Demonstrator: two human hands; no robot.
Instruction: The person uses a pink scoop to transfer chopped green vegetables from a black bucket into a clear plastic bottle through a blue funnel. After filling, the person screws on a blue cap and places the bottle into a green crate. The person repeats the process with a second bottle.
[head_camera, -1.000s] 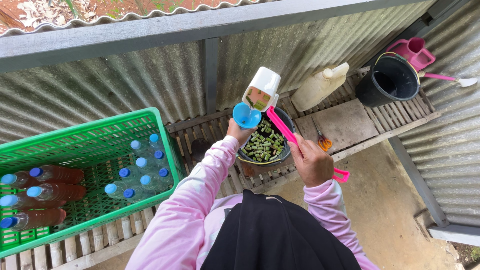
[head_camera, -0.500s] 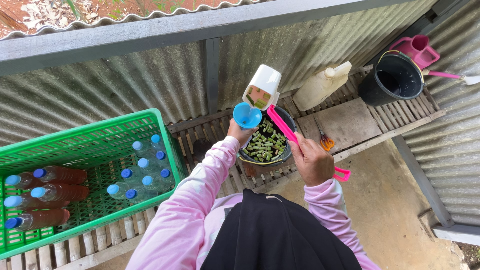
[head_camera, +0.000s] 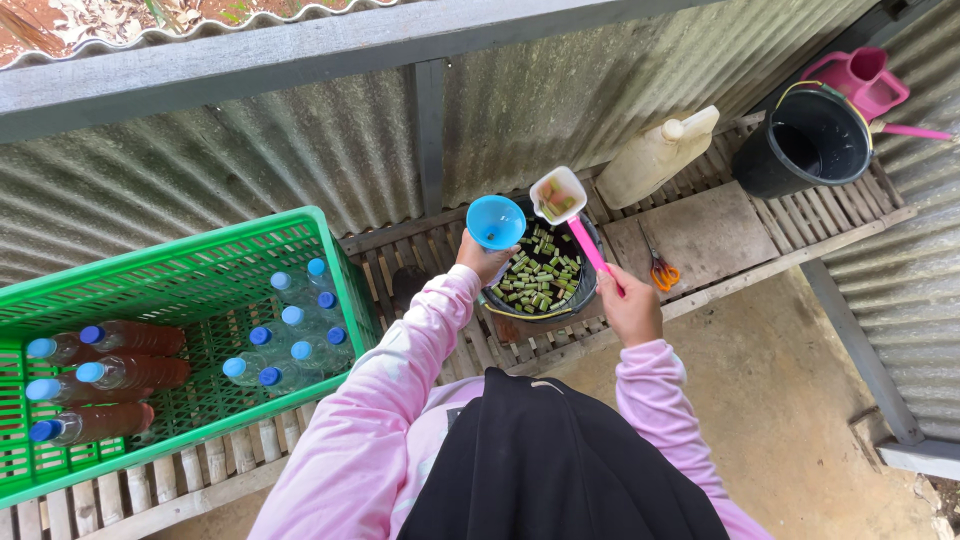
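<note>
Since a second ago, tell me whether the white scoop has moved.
Yes. The white scoop has tipped back to open upward and now sits right of the blue funnel, over the far rim of the black basin, instead of pouring above the funnel.

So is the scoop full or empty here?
Partly full: the scoop, held by its pink handle in the right hand, faces up over the pot, with a few green pieces inside.

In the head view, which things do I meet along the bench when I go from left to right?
green crate → blue funnel → white scoop → pale jug → black bucket → pink jug
</note>
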